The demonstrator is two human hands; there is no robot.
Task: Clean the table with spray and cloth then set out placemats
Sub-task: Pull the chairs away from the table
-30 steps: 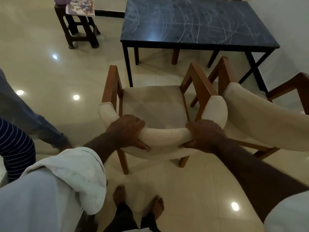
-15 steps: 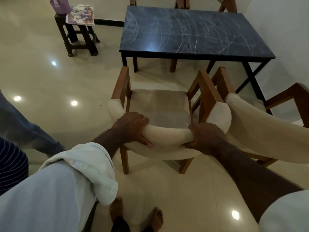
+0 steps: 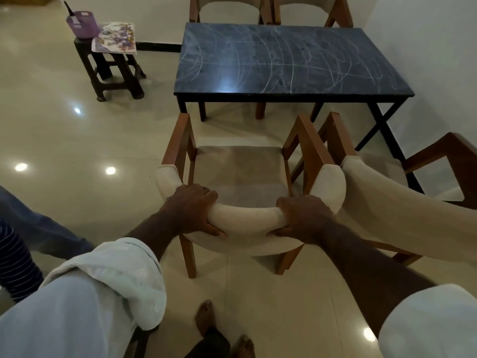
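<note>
A dark stone-topped table (image 3: 289, 58) with white scribble marks stands ahead on black legs. In front of it is a wooden chair (image 3: 240, 177) with a cream padded back. My left hand (image 3: 191, 208) grips the left part of that curved backrest, and my right hand (image 3: 302, 215) grips its right part. Floral placemats (image 3: 114, 37) lie on a dark stool (image 3: 113, 68) at the far left, next to a purple basket (image 3: 82, 24) holding a dark-topped bottle. No cloth is visible.
A second cream chair (image 3: 402, 197) stands close on the right, touching the first. Two more chairs (image 3: 268, 6) sit behind the table, by a white wall. Another person's legs (image 3: 33, 228) stand at the left. My bare feet (image 3: 206, 319) are on glossy tiles.
The chair has slid back from the table towards me, both hands still gripping its backrest. The view has tilted up, showing more of the table, stool and far chairs.
</note>
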